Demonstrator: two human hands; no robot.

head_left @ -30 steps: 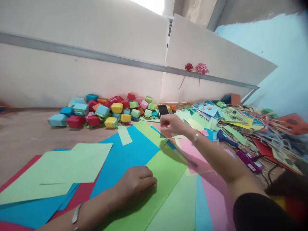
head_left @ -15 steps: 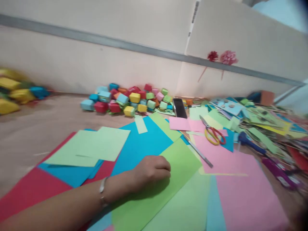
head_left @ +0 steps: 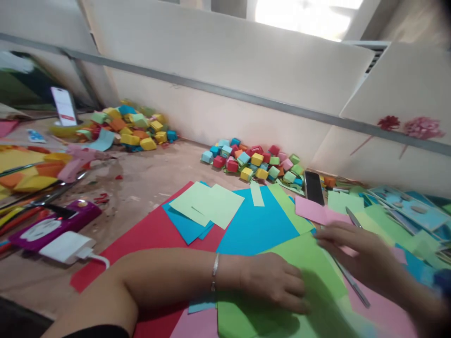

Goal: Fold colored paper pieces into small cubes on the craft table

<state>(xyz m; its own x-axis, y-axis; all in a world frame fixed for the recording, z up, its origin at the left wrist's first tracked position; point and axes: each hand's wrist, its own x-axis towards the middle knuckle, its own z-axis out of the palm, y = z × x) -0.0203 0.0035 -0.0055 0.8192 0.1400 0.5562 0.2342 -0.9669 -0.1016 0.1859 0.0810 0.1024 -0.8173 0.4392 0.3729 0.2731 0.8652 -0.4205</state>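
My left hand (head_left: 275,281), with a bracelet on its wrist, rests on a bright green sheet (head_left: 317,263). Its fingers are curled together, and whatever may be under them is hidden. At the right, my right hand (head_left: 355,246) hovers near the sheet's upper corner, over a pencil (head_left: 352,281) and the scissors, whose blade (head_left: 353,218) shows. Its fingers are blurred, so its grip is unclear. Pale green pieces (head_left: 207,204) lie on blue squares (head_left: 186,225) atop a red sheet (head_left: 141,234). A large blue sheet (head_left: 259,225) lies behind my left hand.
Small paper cubes (head_left: 257,159) are piled by the wall, with more (head_left: 134,124) farther left. A black phone (head_left: 313,187) lies behind pink paper (head_left: 310,210). Left are a pink glue gun (head_left: 75,162), a purple device (head_left: 52,225) and a white adapter (head_left: 66,246).
The view has turned left, showing the left side of the table. My right hand has come in from the right over the scissors and pencil. My left hand stays on the green sheet.
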